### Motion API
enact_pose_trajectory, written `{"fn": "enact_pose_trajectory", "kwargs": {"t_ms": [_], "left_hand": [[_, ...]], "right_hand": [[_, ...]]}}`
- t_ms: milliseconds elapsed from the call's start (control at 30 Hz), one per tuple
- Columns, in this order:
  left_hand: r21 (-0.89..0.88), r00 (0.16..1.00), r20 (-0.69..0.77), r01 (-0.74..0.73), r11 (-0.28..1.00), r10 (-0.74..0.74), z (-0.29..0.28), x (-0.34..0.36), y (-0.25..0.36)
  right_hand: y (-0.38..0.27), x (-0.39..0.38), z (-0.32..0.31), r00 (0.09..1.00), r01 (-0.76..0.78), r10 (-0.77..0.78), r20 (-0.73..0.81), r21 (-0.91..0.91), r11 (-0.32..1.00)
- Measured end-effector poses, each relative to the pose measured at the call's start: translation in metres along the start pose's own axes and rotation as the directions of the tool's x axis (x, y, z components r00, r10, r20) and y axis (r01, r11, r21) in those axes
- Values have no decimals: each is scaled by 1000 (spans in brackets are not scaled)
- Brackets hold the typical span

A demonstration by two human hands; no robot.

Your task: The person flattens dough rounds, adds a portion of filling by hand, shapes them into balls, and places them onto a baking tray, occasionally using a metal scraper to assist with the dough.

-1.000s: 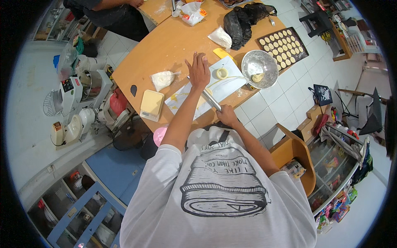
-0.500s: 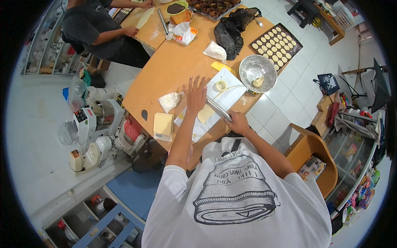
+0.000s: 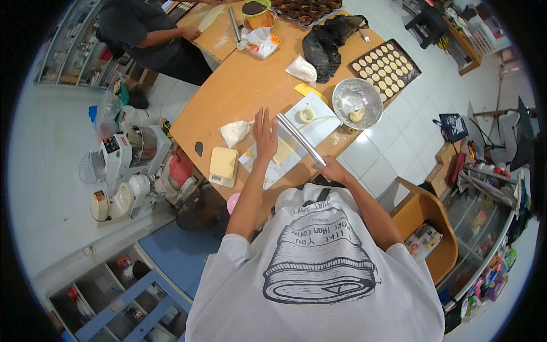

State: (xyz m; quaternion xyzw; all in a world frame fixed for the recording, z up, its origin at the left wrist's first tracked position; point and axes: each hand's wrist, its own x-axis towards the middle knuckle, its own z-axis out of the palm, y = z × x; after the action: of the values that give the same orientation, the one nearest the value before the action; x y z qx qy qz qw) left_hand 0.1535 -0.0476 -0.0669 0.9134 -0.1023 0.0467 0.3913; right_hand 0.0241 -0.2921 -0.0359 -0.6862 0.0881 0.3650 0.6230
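Observation:
A metal rolling pin (image 3: 301,138) lies slantwise above the white sheet on the table. My right hand (image 3: 333,170) is closed on its near end. Left of the pin's far end, my left hand (image 3: 265,135) is held with fingers stretched out and nothing in it. Between that hand and the pin, a flat piece of pale dough (image 3: 282,151) shows on the sheet, partly covered. Farther along, a small round cutter (image 3: 307,115) rests on the white board (image 3: 325,132). A steel bowl (image 3: 342,114) beside it holds a lump of dough (image 3: 357,115).
Near my left arm are a kitchen scale (image 3: 223,166) and a bag of white powder (image 3: 235,133). A dark tray (image 3: 411,73) of dough rounds and a black plastic bag (image 3: 322,54) lie beyond. A co-worker (image 3: 154,43) stands at the far left.
My left hand has shifted off the rolling pin's far end to its left. The pin has lifted or slid slightly, showing its whole length. The view has shifted a little.

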Motion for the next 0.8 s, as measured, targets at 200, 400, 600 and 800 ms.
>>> {"fn": "enact_pose_trajectory", "kwargs": {"t_ms": [200, 400, 600, 800], "left_hand": [[375, 997, 78, -12, 927, -19, -39, -108, -10], [281, 989, -44, 146, 949, -139, -41, -140, -7], [-17, 921, -212, 332, 943, -328, -15, -144, 12], [-312, 691, -282, 590, 745, -665, 0, -161, 30]], "right_hand": [[28, -6, 5, 948, 238, -300, -109, -386, 891], [-22, 4, 15, 958, 274, -276, 82, -553, 787], [-7, 51, 22, 964, 260, -226, 141, -685, 680], [-9, 58, 20, 932, 341, -236, 274, -882, 326]]}}
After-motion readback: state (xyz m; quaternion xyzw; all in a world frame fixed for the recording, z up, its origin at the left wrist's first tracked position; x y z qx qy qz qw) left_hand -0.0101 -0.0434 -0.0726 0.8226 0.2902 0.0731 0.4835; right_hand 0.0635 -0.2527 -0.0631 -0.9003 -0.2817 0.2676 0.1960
